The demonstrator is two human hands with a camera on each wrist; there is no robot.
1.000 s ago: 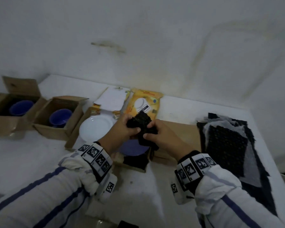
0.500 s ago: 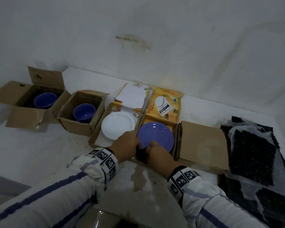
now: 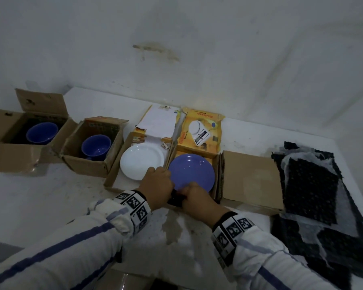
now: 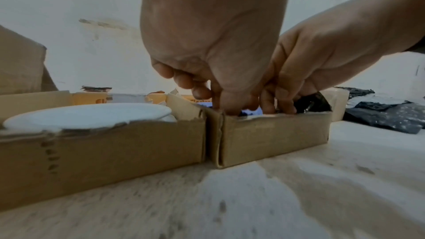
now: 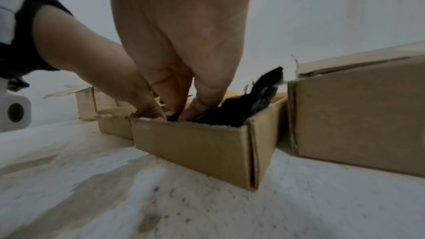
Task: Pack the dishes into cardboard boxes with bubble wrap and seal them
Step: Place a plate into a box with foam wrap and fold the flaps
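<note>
Left hand: we have our left hand (image 3: pixel 157 183) at the near left corner of the shallow box (image 5: pixel 197 144), fingers curled down over its near wall, the grip closed on the black bubble wrap piece (image 5: pixel 250 104) tucked inside.
Right hand: our right hand (image 3: pixel 195 197) sits just beside the left one, touching it, its fingertips (image 5: pixel 190 110) pushed into the same black piece behind the near wall; the grip pinches that wrap.
Blue plate: the blue plate (image 3: pixel 191 172) lies flat in this box, its near edge under our fingers, its far edge close to the yellow flap (image 3: pixel 201 130).
Wrap edge: one end of the black piece stands up above the box's right wall.
White plate box: the white plate (image 3: pixel 142 162) lies in the box (image 4: pixel 101 144) touching ours on the left, rim about level with that box's torn near wall.
Right side: a closed box (image 3: pixel 249 178) stands just beside ours, with a narrow gap between.
Spare wrap: a stack of black bubble wrap sheets (image 3: pixel 310 183) lies at the bench's right edge.
Left side: two open boxes each hold a blue bowl (image 3: pixel 95 146), (image 3: pixel 42 132).
Open room: bare bench (image 3: pixel 50 197) lies before the boxes.
</note>
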